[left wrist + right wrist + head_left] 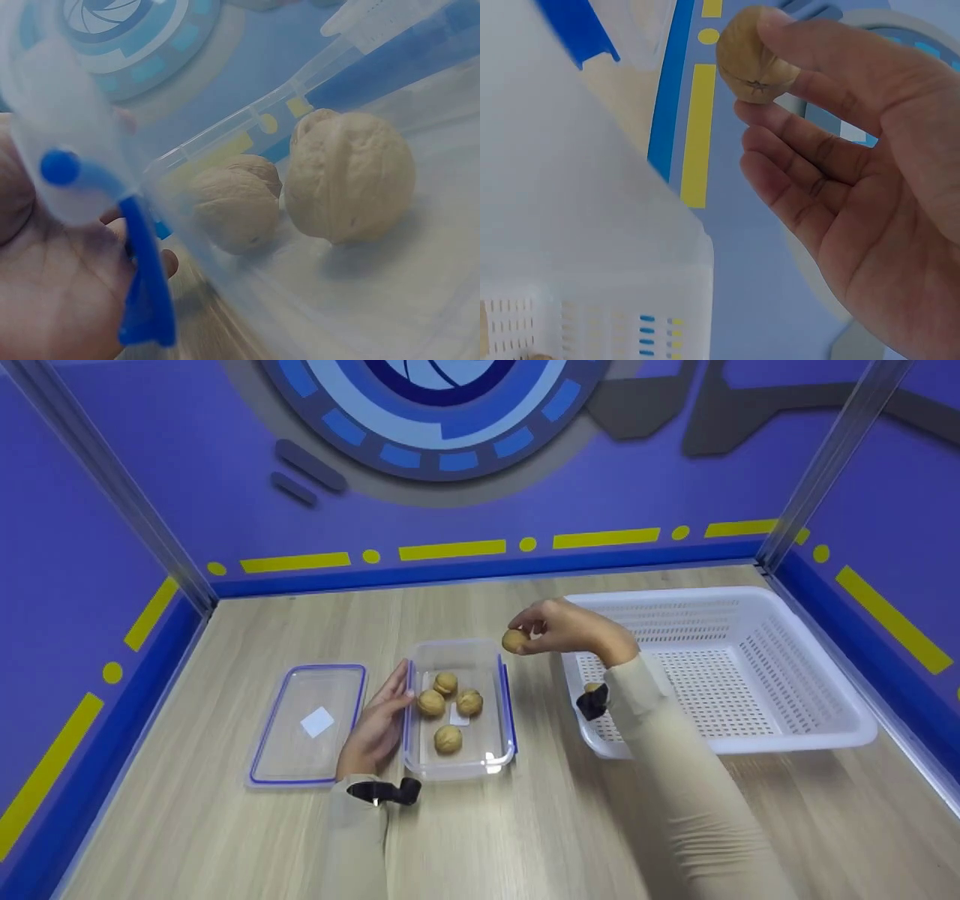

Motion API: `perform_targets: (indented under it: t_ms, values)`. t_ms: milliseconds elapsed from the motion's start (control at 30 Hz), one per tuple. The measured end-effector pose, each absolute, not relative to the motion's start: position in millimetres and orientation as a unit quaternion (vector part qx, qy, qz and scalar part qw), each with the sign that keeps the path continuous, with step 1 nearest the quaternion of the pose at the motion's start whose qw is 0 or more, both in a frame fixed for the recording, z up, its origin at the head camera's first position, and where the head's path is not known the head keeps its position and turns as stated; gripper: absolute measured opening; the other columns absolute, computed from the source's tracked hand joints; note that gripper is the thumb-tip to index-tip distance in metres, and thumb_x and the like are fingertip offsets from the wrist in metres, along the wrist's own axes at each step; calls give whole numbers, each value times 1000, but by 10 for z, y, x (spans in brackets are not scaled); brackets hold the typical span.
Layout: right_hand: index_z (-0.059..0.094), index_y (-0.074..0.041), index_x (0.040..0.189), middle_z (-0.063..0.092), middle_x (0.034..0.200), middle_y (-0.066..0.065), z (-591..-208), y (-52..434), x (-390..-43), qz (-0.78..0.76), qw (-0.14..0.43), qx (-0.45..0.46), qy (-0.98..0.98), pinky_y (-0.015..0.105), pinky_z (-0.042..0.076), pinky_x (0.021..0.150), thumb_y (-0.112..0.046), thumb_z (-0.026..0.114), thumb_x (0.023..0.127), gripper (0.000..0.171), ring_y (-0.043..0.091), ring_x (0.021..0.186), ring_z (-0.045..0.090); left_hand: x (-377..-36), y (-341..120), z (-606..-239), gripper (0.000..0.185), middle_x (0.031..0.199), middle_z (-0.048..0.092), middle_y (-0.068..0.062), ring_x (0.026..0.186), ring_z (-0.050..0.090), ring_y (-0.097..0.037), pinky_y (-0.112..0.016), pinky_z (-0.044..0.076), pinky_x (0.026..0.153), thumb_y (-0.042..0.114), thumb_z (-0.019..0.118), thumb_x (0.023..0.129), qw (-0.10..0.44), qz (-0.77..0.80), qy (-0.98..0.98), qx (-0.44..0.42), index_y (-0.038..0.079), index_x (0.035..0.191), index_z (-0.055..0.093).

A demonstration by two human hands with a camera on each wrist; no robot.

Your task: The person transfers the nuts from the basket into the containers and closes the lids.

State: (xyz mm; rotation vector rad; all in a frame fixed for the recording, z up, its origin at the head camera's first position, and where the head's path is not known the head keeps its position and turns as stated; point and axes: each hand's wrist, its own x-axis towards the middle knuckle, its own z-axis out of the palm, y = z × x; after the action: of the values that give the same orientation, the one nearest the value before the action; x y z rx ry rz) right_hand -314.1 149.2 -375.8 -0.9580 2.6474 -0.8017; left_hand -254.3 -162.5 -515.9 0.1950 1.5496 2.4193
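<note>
A clear plastic container (420, 761) with blue clips stands mid-table and holds several walnuts (448, 739). My left hand (381, 716) lies flat against its left wall with the fingers straight. In the left wrist view my palm (52, 285) is beside a blue clip (146, 300), and two walnuts (349, 176) show through the wall. My right hand (551, 628) hovers over the container's far right corner and pinches one walnut (514, 640) between thumb and fingertips. That walnut (754, 56) also shows in the right wrist view.
The container's lid (307, 724) lies flat to the left of my left hand. A white perforated basket (750, 607) sits at the right, with one walnut (592, 687) partly hidden behind my right wrist. Purple walls enclose the table on three sides.
</note>
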Motion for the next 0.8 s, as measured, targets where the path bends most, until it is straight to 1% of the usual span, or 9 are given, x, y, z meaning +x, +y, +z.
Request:
perform_targets:
  t_ms: [233,433,633,800]
  values:
    - [67,-3,119,68,110,13,-3793,1345,-3142,-265,104,-335,898,40,53,86,-17,71,83,39,28,99,62,-2536,-1617,-5157,69,162,-5,-8,149,-10,-22,-35,-8,122,-6,40,93,127,837,529,52,6,154,7]
    - [67,-2,119,69,110,14,-3844,1231,-3140,-267,108,-343,894,41,53,88,-14,70,83,38,31,101,62,-2536,-1614,-5156,68,162,-6,-9,149,-11,-22,-35,-9,122,-6,38,94,127,837,529,57,4,153,6]
    - [67,-3,118,69,107,13,-3905,1116,-3156,-251,98,-337,902,39,53,87,-14,72,81,39,27,97,62,-2538,-1613,-5155,70,162,-5,-8,150,-10,-22,-35,-8,122,-6,40,93,128,838,527,59,5,153,7]
    - [67,-3,119,70,104,12,-3953,1013,-3167,-252,100,-333,903,38,52,85,-13,72,81,40,25,94,61,-2539,-1619,-5160,69,163,-6,-9,149,-12,-23,-36,-10,121,-6,39,94,128,835,531,65,4,154,6]
